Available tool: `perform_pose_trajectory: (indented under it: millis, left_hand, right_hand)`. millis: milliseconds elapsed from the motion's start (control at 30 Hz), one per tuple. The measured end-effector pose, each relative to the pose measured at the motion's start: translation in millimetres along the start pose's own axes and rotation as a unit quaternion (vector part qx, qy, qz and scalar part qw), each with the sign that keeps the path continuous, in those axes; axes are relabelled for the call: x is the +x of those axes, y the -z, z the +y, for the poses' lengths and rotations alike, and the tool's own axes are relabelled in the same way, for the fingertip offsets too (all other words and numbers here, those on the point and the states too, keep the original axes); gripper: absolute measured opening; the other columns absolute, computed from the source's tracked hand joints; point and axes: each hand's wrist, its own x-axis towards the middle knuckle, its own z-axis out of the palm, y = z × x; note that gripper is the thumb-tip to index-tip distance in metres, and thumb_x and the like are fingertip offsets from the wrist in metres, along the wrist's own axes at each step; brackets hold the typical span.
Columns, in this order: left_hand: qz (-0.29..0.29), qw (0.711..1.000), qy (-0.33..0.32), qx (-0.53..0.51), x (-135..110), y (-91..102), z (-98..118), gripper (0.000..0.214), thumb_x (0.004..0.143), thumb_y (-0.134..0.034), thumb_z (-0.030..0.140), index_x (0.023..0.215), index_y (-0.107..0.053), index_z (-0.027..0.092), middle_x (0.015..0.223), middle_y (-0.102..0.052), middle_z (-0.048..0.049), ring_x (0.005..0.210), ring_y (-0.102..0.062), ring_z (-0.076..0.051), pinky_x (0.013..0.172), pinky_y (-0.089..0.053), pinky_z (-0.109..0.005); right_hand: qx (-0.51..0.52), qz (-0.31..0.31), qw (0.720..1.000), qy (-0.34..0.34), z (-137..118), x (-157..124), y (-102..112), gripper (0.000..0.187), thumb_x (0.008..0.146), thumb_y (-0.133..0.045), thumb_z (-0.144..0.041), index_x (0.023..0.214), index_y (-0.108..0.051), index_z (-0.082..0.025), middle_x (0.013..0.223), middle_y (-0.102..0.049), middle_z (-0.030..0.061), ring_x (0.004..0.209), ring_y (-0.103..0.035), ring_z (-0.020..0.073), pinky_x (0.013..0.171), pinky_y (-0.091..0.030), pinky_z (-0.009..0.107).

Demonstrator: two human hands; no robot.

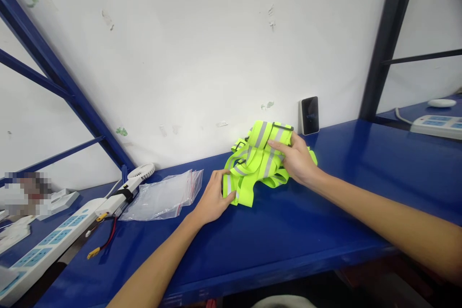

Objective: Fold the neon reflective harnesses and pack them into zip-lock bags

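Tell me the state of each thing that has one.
Yellow straps: bunched, held by both hands
Left hand: closed on the lower straps
Right hand: closed on the upper straps
Plastic bags: lying flat, overlapping
Small fan: whether running, cannot tell
Small screen: upright, faintly lit
Lower yellow plug: unconnected

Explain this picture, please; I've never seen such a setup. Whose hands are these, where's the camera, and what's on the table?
There is no machine: a person is working bare-handed. The single view comes from a camera on that person's head, looking forward and down. The left hand grips the lower left part of some yellow-green straps with grey stripes; the right hand holds their upper right part. On the blue table, to the left, lie clear plastic bags near a small white fan. Towards the back stands a small device with a dark screen.
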Motion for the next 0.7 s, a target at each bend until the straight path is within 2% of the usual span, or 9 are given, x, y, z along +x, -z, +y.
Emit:
perform_pose_trajectory:
  millis: [100, 233, 300, 367, 433, 500, 567, 633, 700]
  left_hand:
    - [-0.023, 0.999, 0.024, 0.031, -0.9, 1.9, -0.8, 0.055, 0.081, -0.061, 0.031, 0.134, -0.046, 0.020, 0.127, -0.045, -0.0127, 0.117, -0.048, -0.030, 0.103, -0.040, -0.051]
    - [-0.101, 0.992, 0.008, 0.071, -2.9, 3.7, -1.2, 0.032, 0.085, -0.058, 0.038, 0.114, -0.067, 0.026, 0.138, -0.039, -0.0114, 0.131, -0.035, -0.038, 0.106, -0.030, -0.062]
    - [-0.090, 0.994, -0.009, 0.061, -3.3, 3.1, -0.8, 0.024, 0.085, -0.060, 0.039, 0.102, -0.072, 0.027, 0.144, -0.035, -0.0096, 0.136, -0.030, -0.038, 0.108, -0.028, -0.062]
    - [-0.026, 0.998, -0.023, 0.053, -2.9, 3.3, 1.4, 0.020, 0.086, -0.061, 0.038, 0.090, -0.073, 0.023, 0.146, -0.034, -0.0089, 0.137, -0.030, -0.036, 0.110, -0.029, -0.058]
    - [0.085, 0.993, -0.052, 0.066, -2.4, 6.3, 5.6, 0.018, 0.088, -0.059, 0.033, 0.085, -0.071, 0.021, 0.145, -0.037, -0.0093, 0.135, -0.035, -0.033, 0.109, -0.033, -0.054]
    - [0.221, 0.965, -0.103, 0.094, -2.7, 12.2, 10.5, 0.013, 0.088, -0.058, 0.026, 0.087, -0.070, 0.021, 0.139, -0.044, -0.0108, 0.130, -0.042, -0.030, 0.105, -0.038, -0.050]
    - [0.312, 0.927, -0.171, 0.118, -4.5, 19.2, 14.1, 0.011, 0.086, -0.059, 0.020, 0.091, -0.069, 0.022, 0.123, -0.057, -0.0108, 0.122, -0.051, -0.028, 0.100, -0.043, -0.049]
    - [0.321, 0.907, -0.244, 0.122, -7.6, 24.4, 15.5, 0.013, 0.083, -0.061, 0.016, 0.092, -0.066, 0.024, 0.106, -0.068, -0.0080, 0.115, -0.059, -0.027, 0.097, -0.045, -0.048]
    - [0.264, 0.910, -0.300, 0.106, -10.9, 26.2, 15.6, 0.015, 0.084, -0.060, 0.014, 0.094, -0.063, 0.025, 0.104, -0.073, -0.0062, 0.113, -0.063, -0.025, 0.098, -0.046, -0.048]
  right_hand:
    - [0.004, -0.015, 1.000, -0.005, -1.5, -2.8, -2.0, 0.037, 0.071, -0.078, -0.028, 0.105, -0.064, -0.025, 0.111, -0.073, 0.0033, 0.104, -0.067, 0.0284, 0.090, -0.055, 0.046]
    - [-0.005, -0.022, 1.000, -0.002, -1.3, -5.2, -3.0, 0.036, 0.071, -0.078, -0.029, 0.105, -0.065, -0.025, 0.109, -0.073, 0.0034, 0.102, -0.068, 0.0291, 0.086, -0.057, 0.045]
    - [-0.016, -0.017, 1.000, 0.008, 1.0, -3.8, -1.2, 0.036, 0.072, -0.077, -0.031, 0.105, -0.064, -0.026, 0.110, -0.073, 0.0035, 0.101, -0.069, 0.0291, 0.086, -0.057, 0.045]
    - [-0.033, 0.000, 0.999, 0.024, 4.0, -0.8, 1.4, 0.035, 0.073, -0.077, -0.032, 0.105, -0.064, -0.026, 0.109, -0.073, 0.0034, 0.102, -0.068, 0.0290, 0.088, -0.056, 0.045]
    - [-0.045, 0.024, 0.998, 0.036, 6.5, 3.0, 3.6, 0.036, 0.073, -0.077, -0.032, 0.106, -0.064, -0.026, 0.109, -0.073, 0.0031, 0.103, -0.068, 0.0288, 0.090, -0.055, 0.047]
    - [-0.038, 0.046, 0.998, 0.036, 7.3, 6.2, 4.4, 0.036, 0.073, -0.077, -0.030, 0.106, -0.063, -0.027, 0.111, -0.073, 0.0024, 0.106, -0.067, 0.0284, 0.094, -0.054, 0.047]
    - [-0.009, 0.055, 0.998, 0.014, 6.3, 8.7, 4.1, 0.036, 0.072, -0.077, -0.027, 0.105, -0.063, -0.028, 0.114, -0.072, 0.0018, 0.108, -0.067, 0.0277, 0.096, -0.053, 0.048]
    - [0.033, 0.059, 0.997, -0.027, 4.1, 11.2, 3.8, 0.034, 0.073, -0.076, -0.024, 0.104, -0.064, -0.028, 0.115, -0.072, 0.0017, 0.109, -0.067, 0.0275, 0.095, -0.055, 0.048]
    - [0.070, 0.065, 0.993, -0.073, 2.0, 14.6, 4.5, 0.032, 0.074, -0.074, -0.021, 0.103, -0.065, -0.027, 0.115, -0.072, 0.0028, 0.107, -0.068, 0.0282, 0.093, -0.056, 0.049]
